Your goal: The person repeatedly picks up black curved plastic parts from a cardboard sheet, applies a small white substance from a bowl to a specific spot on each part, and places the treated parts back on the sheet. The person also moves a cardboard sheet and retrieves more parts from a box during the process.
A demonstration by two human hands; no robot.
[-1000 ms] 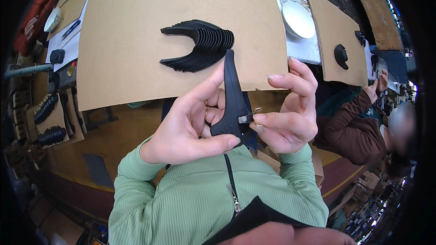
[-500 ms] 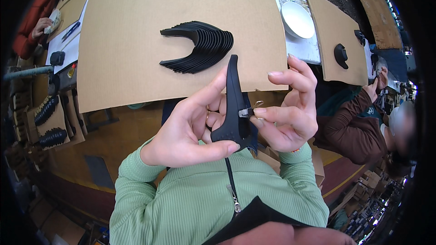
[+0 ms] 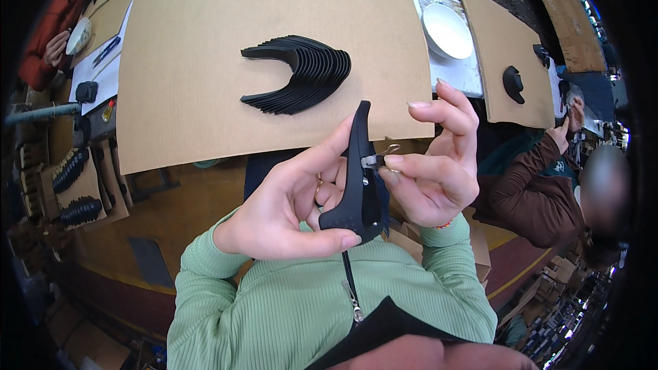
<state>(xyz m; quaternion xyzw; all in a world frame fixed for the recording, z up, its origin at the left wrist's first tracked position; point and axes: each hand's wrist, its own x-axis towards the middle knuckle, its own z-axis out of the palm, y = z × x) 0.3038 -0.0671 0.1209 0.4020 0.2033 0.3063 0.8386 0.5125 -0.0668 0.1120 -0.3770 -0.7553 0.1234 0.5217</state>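
Note:
My left hand [image 3: 274, 209] is closed around a black, curved plastic part [image 3: 353, 195], tilted near upright in front of my chest. Its thumb presses the lower end while the other fingers lie behind. Between thumb and forefinger, my right hand [image 3: 439, 181] pinches a small piece with a whitish tip [image 3: 371, 162], which meets the right edge of the black part. A thin wire loop [image 3: 392, 149] shows above those fingertips; I cannot tell what it belongs to. Beyond my hands, a nested stack of black U-shaped parts [image 3: 312, 72] rests on the cardboard sheet [image 3: 185, 41].
A white bowl [image 3: 447, 31] stands right of the cardboard. Farther right, another board [image 3: 500, 48] carries a black curved part [image 3: 513, 85], beside a co-worker in brown [image 3: 531, 199]. Another person's red sleeve [image 3: 51, 44] shows at the far left, near a pen [image 3: 107, 48].
The black part in my left hand has dropped slightly toward me and turned a little, so the whitish tip meets it higher up. My right hand has barely moved.

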